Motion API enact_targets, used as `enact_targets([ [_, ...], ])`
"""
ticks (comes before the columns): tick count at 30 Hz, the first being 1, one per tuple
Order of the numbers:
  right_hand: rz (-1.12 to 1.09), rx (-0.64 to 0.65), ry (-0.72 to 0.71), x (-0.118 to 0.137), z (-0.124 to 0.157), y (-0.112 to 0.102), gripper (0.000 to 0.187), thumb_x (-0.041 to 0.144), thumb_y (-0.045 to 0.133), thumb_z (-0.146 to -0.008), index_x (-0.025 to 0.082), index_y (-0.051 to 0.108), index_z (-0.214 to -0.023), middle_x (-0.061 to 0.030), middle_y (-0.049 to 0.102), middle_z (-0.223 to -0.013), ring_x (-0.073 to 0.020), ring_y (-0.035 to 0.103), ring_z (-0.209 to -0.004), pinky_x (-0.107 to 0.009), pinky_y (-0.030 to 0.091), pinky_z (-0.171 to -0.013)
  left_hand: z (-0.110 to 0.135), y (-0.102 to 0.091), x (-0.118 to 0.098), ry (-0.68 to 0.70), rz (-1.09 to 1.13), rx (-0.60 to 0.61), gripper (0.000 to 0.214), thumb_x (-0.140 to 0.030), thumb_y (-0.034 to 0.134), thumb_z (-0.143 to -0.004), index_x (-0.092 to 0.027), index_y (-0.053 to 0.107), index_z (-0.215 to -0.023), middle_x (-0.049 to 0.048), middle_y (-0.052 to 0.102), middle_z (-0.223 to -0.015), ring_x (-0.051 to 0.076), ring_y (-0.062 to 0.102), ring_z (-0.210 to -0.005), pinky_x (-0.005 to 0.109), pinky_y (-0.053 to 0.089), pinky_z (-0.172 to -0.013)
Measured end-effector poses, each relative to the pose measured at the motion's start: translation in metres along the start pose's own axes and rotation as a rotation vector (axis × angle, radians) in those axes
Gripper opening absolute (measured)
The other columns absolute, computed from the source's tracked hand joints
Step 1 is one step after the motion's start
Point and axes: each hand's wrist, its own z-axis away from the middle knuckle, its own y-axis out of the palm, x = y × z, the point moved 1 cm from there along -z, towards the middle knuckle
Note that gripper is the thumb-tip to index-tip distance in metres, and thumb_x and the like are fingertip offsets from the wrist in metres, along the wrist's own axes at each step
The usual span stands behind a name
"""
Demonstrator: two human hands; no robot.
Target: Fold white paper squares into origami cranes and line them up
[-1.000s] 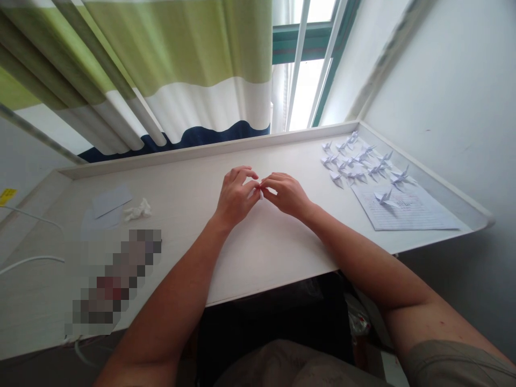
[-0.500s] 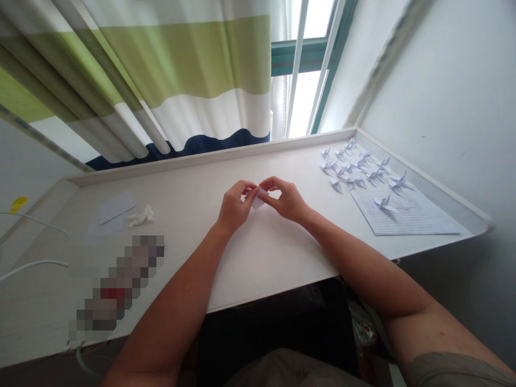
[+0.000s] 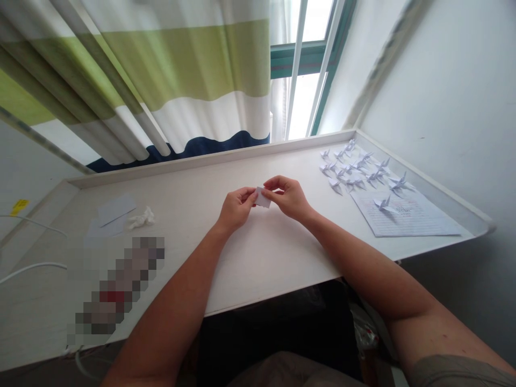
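Note:
A small folded piece of white paper [image 3: 264, 199] is held up over the middle of the desk, between my two hands. My left hand [image 3: 237, 208] pinches its left edge between thumb and fingers. On the other side, my right hand [image 3: 287, 198] has its thumb against the paper's face and its fingers curled behind. Several folded white paper cranes [image 3: 355, 169] stand at the far right of the desk. One more crane [image 3: 385, 204] rests on a lined, written sheet of paper [image 3: 415, 220].
Loose white paper sheets [image 3: 116, 209] lie on the left of the white desk [image 3: 266, 263], beside a crumpled tissue [image 3: 142, 217]. A blurred-out long object [image 3: 121, 285] sits nearer me. White cables [image 3: 32, 269] cross the left edge. A raised rim [image 3: 217, 158] runs along the back, below a curtain.
The folded paper has been turned from a tilted, pointed position to show a flatter, squarer face. My hands have shifted their fingers slightly around it.

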Motion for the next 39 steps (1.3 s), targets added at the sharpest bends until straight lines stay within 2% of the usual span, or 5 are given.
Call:
enact_targets([
  [6, -0.042, 0.065, 0.024, 0.0026, 0.0005, 0.0010, 0.044, 0.058, 0.090, -0.072, 0.020, 0.068, -0.076, -0.0036, 0.074, -0.080, -0.0205, 0.070, -0.080, -0.038, 0.060, -0.075, 0.0013, 0.0022, -0.0015, -0.001, -0.008, -0.010, 0.041, -0.052, 0.078, -0.088, -0.013, 0.079, -0.101, 0.0086, 0.081, -0.091, 0.021, 0.074, -0.080, 0.033, 0.062, -0.073],
  [14, -0.107, -0.023, 0.050, -0.0022, -0.0012, -0.0003, 0.047, 0.059, 0.092, -0.070, 0.021, 0.065, -0.075, -0.0026, 0.071, -0.079, -0.0178, 0.065, -0.076, -0.033, 0.052, -0.072, 0.0024, 0.0054, -0.0037, -0.024, 0.114, 0.072, 0.045, -0.046, 0.088, -0.081, -0.013, 0.078, -0.109, 0.0096, 0.082, -0.092, 0.020, 0.076, -0.081, 0.034, 0.062, -0.079],
  [22, -0.231, 0.129, 0.169, -0.0006, -0.0017, -0.0051, 0.046, 0.054, 0.095, -0.069, 0.019, 0.068, -0.078, -0.0017, 0.072, -0.076, -0.0164, 0.066, -0.073, -0.032, 0.051, -0.069, -0.0003, 0.0015, -0.0001, -0.081, 0.132, 0.023, 0.049, -0.059, 0.082, -0.084, -0.012, 0.078, -0.100, 0.0075, 0.080, -0.086, 0.021, 0.075, -0.076, 0.039, 0.066, -0.076],
  [28, -0.317, 0.035, 0.131, -0.0063, -0.0020, 0.0007, 0.050, 0.054, 0.098, -0.064, 0.021, 0.062, -0.076, 0.0015, 0.069, -0.072, -0.0152, 0.065, -0.067, -0.032, 0.054, -0.065, 0.0026, 0.0050, -0.0059, -0.064, 0.145, 0.037, 0.050, -0.054, 0.087, -0.080, -0.013, 0.075, -0.104, 0.0083, 0.081, -0.088, 0.022, 0.077, -0.082, 0.036, 0.065, -0.076],
  [39, -0.193, 0.119, 0.135, 0.0028, -0.0026, -0.0048, 0.042, 0.056, 0.090, -0.074, 0.017, 0.079, -0.084, -0.0061, 0.078, -0.080, -0.0200, 0.071, -0.074, -0.034, 0.058, -0.068, 0.0027, 0.0060, -0.0034, -0.045, 0.061, 0.072, 0.047, -0.057, 0.085, -0.081, -0.014, 0.074, -0.094, 0.0079, 0.079, -0.081, 0.021, 0.076, -0.074, 0.034, 0.063, -0.071],
])
